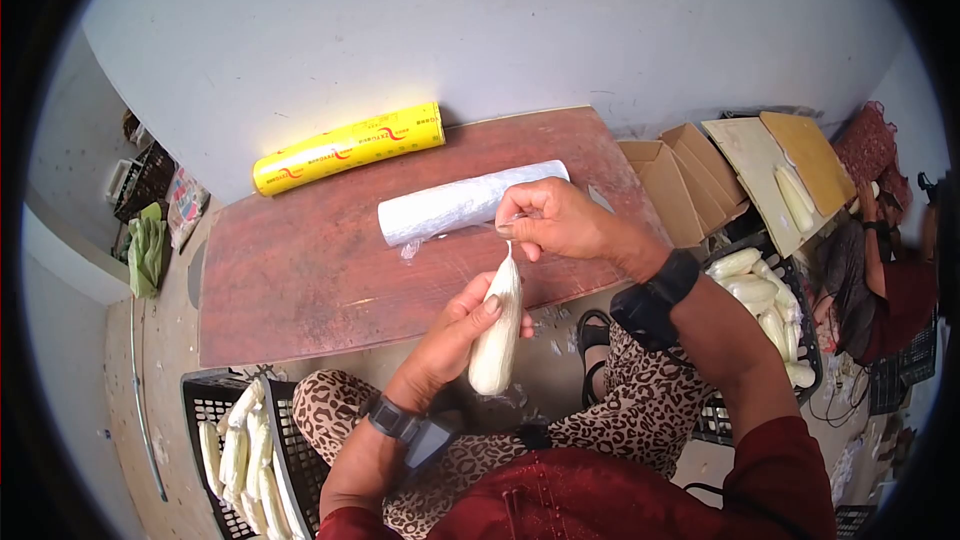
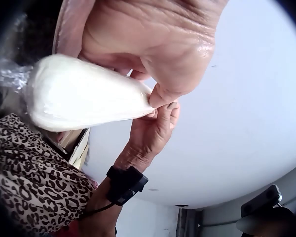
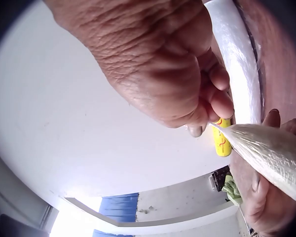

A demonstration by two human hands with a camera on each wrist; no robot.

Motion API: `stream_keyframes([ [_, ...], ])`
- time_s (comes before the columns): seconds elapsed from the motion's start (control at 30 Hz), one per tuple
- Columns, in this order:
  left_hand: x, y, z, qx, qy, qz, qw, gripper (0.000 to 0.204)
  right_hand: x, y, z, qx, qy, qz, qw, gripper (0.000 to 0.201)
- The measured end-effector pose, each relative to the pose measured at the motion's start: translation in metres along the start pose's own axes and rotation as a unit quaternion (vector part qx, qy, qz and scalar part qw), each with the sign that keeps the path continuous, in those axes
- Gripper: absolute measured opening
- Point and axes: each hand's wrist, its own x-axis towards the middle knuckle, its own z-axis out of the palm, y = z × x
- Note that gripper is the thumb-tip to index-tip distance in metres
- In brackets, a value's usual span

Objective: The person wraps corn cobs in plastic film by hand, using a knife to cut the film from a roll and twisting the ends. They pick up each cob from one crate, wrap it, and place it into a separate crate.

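A pale, elongated vegetable (image 1: 495, 335) in clear film hangs between the two hands, its twisted film tip pointing up. The left hand (image 1: 455, 335) grips its side, thumb on the front. The right hand (image 1: 560, 225) pinches the thin twisted film at the top. In the left wrist view the wrapped vegetable (image 2: 79, 94) shows its rounded end, with the left hand (image 2: 153, 39) around its narrower part. In the right wrist view the right hand (image 3: 158, 69) holds the stretched film tip of the vegetable (image 3: 266, 153).
A white film roll (image 1: 440, 208) and a yellow printed roll (image 1: 350, 148) lie on the reddish table (image 1: 290, 280). Crates of pale vegetables stand at lower left (image 1: 245, 460) and right (image 1: 760, 300). An open cardboard box (image 1: 680, 185) is beside the table; another person (image 1: 880, 260) sits far right.
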Motion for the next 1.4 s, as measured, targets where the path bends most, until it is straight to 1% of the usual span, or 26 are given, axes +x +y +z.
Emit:
stream_keyframes([
  [0.1,0.003,-0.007,-0.008,0.047,0.014,0.016,0.999,0.047,0.000,-0.001,0.009,-0.021,-0.027,0.006,0.999,0.009],
  [0.2,0.004,-0.012,-0.013,0.113,0.046,-0.009,0.992,0.045,0.001,0.008,0.019,-0.032,-0.051,0.018,0.998,0.010],
  [0.3,0.003,-0.017,-0.009,0.087,0.096,-0.026,0.991,0.039,0.001,0.009,0.024,-0.075,-0.051,0.026,0.996,0.011],
  [0.4,0.004,-0.016,-0.005,0.059,0.122,-0.038,0.990,0.033,0.002,0.016,0.026,-0.094,-0.045,0.034,0.994,0.009],
  [0.5,0.004,-0.018,-0.004,0.076,0.161,-0.056,0.982,0.029,0.004,0.028,0.031,-0.143,-0.044,0.003,0.989,0.010],
  [0.6,0.002,-0.032,-0.017,0.052,0.171,-0.098,0.979,0.026,0.007,0.060,0.042,-0.190,-0.014,-0.093,0.977,0.009],
  [0.7,0.001,-0.050,-0.024,0.006,0.233,-0.131,0.964,0.024,0.010,0.081,0.054,-0.213,-0.019,0.008,0.977,0.011],
  [0.8,-0.001,-0.071,-0.026,0.004,0.273,-0.161,0.948,0.026,0.011,0.092,0.065,-0.213,-0.043,0.114,0.969,0.012],
  [0.9,0.000,-0.084,-0.027,-0.001,0.309,-0.163,0.937,0.027,0.012,0.101,0.071,-0.239,-0.056,0.124,0.961,0.011],
  [0.97,0.001,-0.090,-0.033,-0.012,0.323,-0.151,0.934,0.025,0.013,0.101,0.074,-0.284,-0.059,0.113,0.950,0.010],
  [1.0,0.003,-0.092,-0.036,-0.014,0.330,-0.147,0.933,0.024,0.013,0.098,0.075,-0.307,-0.059,0.106,0.944,0.010],
  [1.1,0.005,-0.100,-0.041,-0.020,0.340,-0.121,0.932,0.021,0.013,0.090,0.077,-0.350,-0.072,0.121,0.926,0.012],
  [1.23,0.004,-0.105,-0.044,-0.045,0.337,-0.099,0.935,0.016,0.011,0.090,0.081,-0.376,-0.054,0.115,0.918,0.014],
  [1.3,0.005,-0.108,-0.045,-0.038,0.344,-0.090,0.934,0.019,0.009,0.090,0.081,-0.384,-0.045,0.116,0.915,0.016],
  [1.4,0.004,-0.113,-0.050,-0.016,0.339,-0.090,0.936,0.023,0.006,0.096,0.067,-0.423,-0.022,0.093,0.901,0.019],
])
